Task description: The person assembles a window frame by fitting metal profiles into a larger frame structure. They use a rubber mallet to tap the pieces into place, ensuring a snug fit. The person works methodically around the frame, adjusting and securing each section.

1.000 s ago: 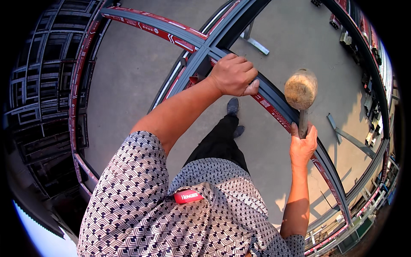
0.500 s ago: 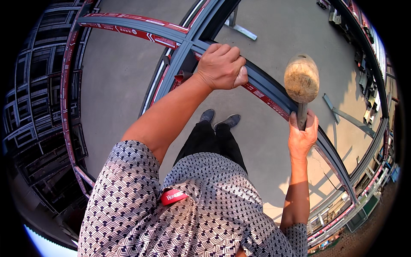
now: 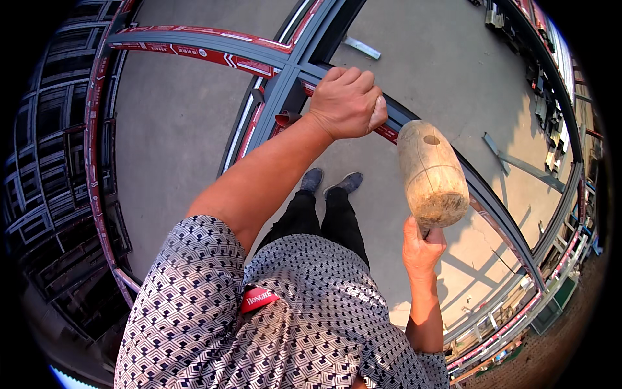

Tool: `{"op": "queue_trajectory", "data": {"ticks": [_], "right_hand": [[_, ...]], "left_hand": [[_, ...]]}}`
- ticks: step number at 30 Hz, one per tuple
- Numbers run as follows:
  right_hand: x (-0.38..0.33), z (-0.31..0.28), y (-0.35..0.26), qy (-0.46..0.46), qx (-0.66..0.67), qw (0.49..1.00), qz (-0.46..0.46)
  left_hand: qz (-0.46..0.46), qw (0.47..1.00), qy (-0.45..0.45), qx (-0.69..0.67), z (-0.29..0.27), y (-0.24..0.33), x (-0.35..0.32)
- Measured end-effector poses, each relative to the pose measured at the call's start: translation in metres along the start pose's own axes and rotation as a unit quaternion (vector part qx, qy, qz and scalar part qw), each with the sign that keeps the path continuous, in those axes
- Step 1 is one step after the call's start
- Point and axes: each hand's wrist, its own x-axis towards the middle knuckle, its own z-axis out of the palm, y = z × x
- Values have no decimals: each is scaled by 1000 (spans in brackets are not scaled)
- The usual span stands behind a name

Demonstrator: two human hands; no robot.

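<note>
My left hand [image 3: 350, 104] is closed over a bar of a large grey metal frame [image 3: 275, 107], just right of the joint where its bars cross. The fingers curl down, and their tips are hidden. In my right hand [image 3: 422, 251] is a wooden mallet [image 3: 433, 176], gripped by the handle. Its thick, pale, barrel-shaped head stands above the fist, with a round hole on top and fine cracks down its side. The mallet head covers part of the right-hand bar; whether it touches the bar I cannot tell.
Red protective film [image 3: 194, 53] covers several bars. A dark loose strip [image 3: 286, 118] curls beside the joint. Stacked frames [image 3: 48, 149] stand at the left. Metal offcuts [image 3: 528, 170] lie on the concrete floor at the right, and a short piece [image 3: 363, 47] lies at the top.
My right hand has moved left and toward my body with the mallet, whose head now looks larger and tilts differently. The left hand keeps its place on the bar.
</note>
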Motion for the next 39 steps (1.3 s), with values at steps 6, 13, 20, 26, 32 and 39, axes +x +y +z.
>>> {"op": "queue_trajectory", "data": {"ticks": [6, 13, 20, 26, 32, 39], "right_hand": [[1, 7, -20, 6, 6, 995, 100], [-6, 4, -20, 6, -13, 998, 55], [0, 15, -31, 26, 14, 988, 151], [-19, 22, -11, 67, -27, 997, 12], [-18, 40, -7, 66, -6, 996, 61], [-25, 54, 23, 30, -39, 996, 79]], "left_hand": [[-2, 1000, 12, -4, 6, 6, 11], [-10, 999, 22, -23, 8, 9, 12], [-18, 1000, 5, -23, 10, 10, 16], [-12, 999, 22, -24, 13, 8, 13], [-9, 999, 26, -24, 15, 4, 9], [-13, 999, 16, -27, 14, 7, 10]]}}
